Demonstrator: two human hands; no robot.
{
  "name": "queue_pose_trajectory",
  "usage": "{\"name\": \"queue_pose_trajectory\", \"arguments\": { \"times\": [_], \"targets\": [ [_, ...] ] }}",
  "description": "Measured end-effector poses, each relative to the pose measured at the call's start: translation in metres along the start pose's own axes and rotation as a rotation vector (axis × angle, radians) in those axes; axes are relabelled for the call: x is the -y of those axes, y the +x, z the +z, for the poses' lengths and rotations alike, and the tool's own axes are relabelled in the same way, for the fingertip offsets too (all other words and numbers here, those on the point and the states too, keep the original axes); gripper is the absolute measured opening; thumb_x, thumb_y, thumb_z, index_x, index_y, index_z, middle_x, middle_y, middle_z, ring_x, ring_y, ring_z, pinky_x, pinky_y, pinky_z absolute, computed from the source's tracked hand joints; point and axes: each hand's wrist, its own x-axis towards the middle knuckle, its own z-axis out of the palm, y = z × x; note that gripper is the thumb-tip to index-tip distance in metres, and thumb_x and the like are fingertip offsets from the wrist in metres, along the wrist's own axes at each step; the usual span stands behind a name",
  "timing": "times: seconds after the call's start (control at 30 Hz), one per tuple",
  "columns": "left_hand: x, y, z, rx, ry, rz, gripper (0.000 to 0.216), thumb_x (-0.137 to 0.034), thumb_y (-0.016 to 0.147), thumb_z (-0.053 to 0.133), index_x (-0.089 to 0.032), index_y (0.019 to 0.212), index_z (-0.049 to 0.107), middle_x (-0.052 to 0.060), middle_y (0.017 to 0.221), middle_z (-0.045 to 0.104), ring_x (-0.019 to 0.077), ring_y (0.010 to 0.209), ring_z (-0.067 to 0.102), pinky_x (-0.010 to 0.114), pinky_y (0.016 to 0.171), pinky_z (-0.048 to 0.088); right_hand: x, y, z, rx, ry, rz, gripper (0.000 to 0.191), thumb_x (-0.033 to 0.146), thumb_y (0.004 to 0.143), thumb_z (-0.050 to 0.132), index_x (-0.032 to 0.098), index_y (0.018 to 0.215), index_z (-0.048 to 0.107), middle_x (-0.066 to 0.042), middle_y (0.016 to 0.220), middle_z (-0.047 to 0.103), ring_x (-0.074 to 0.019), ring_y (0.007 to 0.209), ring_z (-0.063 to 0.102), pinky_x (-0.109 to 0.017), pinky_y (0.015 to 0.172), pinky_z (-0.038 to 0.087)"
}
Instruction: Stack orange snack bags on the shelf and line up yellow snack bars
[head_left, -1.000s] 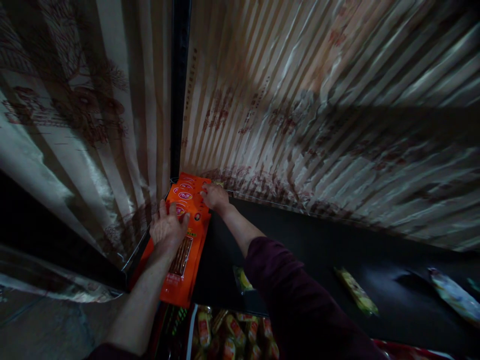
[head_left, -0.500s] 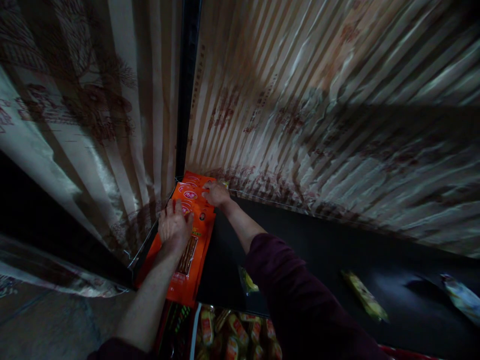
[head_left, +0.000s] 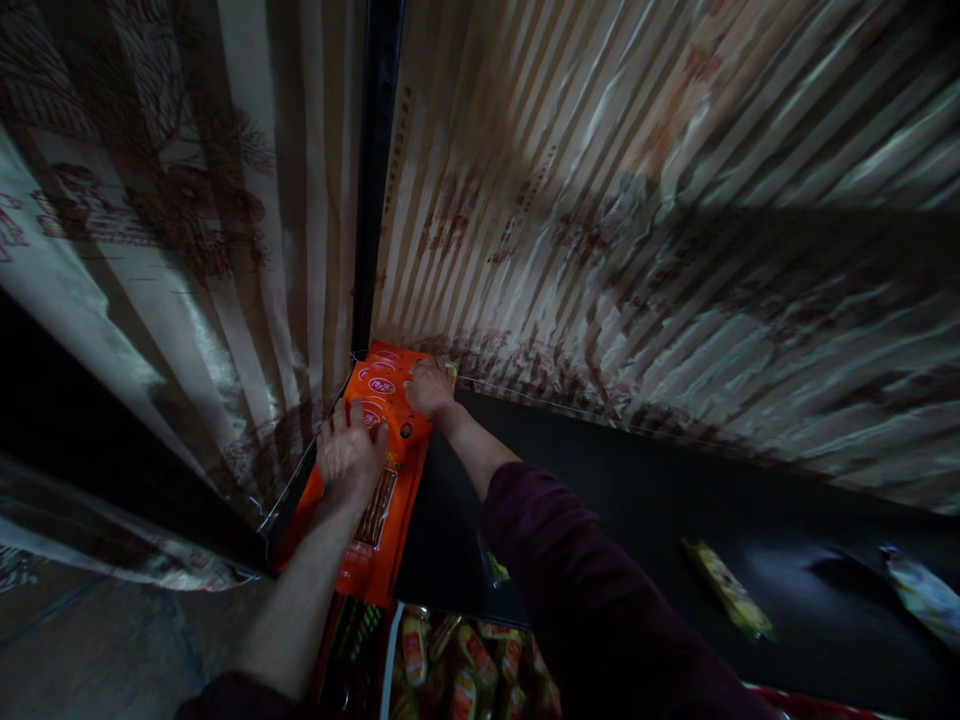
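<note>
Orange snack packets point(head_left: 401, 480) lie overlapping in the corner of a black shelf, and the front one has a clear window showing brown sticks. My left hand point(head_left: 351, 455) rests on their left side, palm down with fingers spread. At the far right edge of the packets, my right hand point(head_left: 431, 390) has its fingers curled and close together against the orange wrapping. Its fingertips are partly hidden. A small yellow-green wrapped piece point(head_left: 454, 370) peeks out just behind the right hand.
A patterned, pleated curtain point(head_left: 525, 200) hangs behind the black shelf point(head_left: 600, 450), beside a dark upright post point(head_left: 375, 150). Below the shelf is a box of small wrapped snacks point(head_left: 476, 655). A yellow packet point(head_left: 727, 590) and a bluish-white packet point(head_left: 922, 595) lie to the right.
My right hand's fingers have curled in more at the packets' edge, and its forearm has shifted slightly left. My left hand stays in the same place.
</note>
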Motion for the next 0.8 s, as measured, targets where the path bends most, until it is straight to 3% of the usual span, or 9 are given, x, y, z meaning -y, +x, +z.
{"name": "queue_pose_trajectory", "arguments": {
  "times": [0.1,0.27,0.43,0.63,0.8],
  "targets": [
    [0.000,0.000,0.000,0.000,-0.011,-0.027,0.051,-0.037,0.085,0.050,-0.009,0.128,0.052,0.019,0.130,0.053,0.0312,0.108,0.056,0.042,0.090,0.046,0.002,-0.002,0.003,-0.023,0.021,0.016,0.031,0.023,0.085,0.049,0.011,0.110,0.063,-0.017,0.123,0.056,-0.0296,0.120,0.045,-0.041,0.100,0.036],
    [0.000,0.000,-0.002,-0.007,-0.006,-0.055,0.047,-0.036,0.086,0.049,-0.012,0.126,0.054,0.018,0.126,0.054,0.0294,0.106,0.057,0.039,0.088,0.046,0.003,-0.014,0.001,-0.199,0.175,0.059,0.041,0.020,0.081,0.053,0.015,0.121,0.056,-0.014,0.131,0.051,-0.0296,0.123,0.042,-0.044,0.103,0.034],
    [-0.001,-0.001,-0.007,0.011,-0.006,-0.081,0.047,-0.038,0.086,0.047,-0.014,0.126,0.053,0.015,0.127,0.055,0.0294,0.106,0.058,0.040,0.086,0.047,0.005,-0.041,0.001,-0.333,0.431,0.242,0.041,0.013,0.080,0.045,0.017,0.120,0.057,-0.012,0.122,0.058,-0.0242,0.116,0.050,-0.038,0.100,0.038],
    [0.000,-0.006,-0.008,-0.007,-0.016,-0.049,0.051,-0.039,0.087,0.043,-0.010,0.129,0.050,0.017,0.133,0.053,0.0321,0.109,0.057,0.043,0.090,0.044,0.020,-0.096,0.030,-0.428,0.832,0.535,0.046,0.022,0.082,0.043,0.013,0.127,0.049,-0.013,0.124,0.057,-0.0236,0.119,0.051,-0.038,0.102,0.039],
    [0.004,-0.013,-0.008,-0.018,-0.014,-0.035,0.054,-0.038,0.087,0.042,-0.009,0.131,0.047,0.018,0.137,0.050,0.0314,0.111,0.057,0.042,0.091,0.044,0.043,-0.134,0.052,-0.436,0.911,0.531,0.058,0.027,0.081,0.048,0.006,0.135,0.041,-0.019,0.134,0.051,-0.0263,0.127,0.045,-0.041,0.108,0.034]
  ]
}}
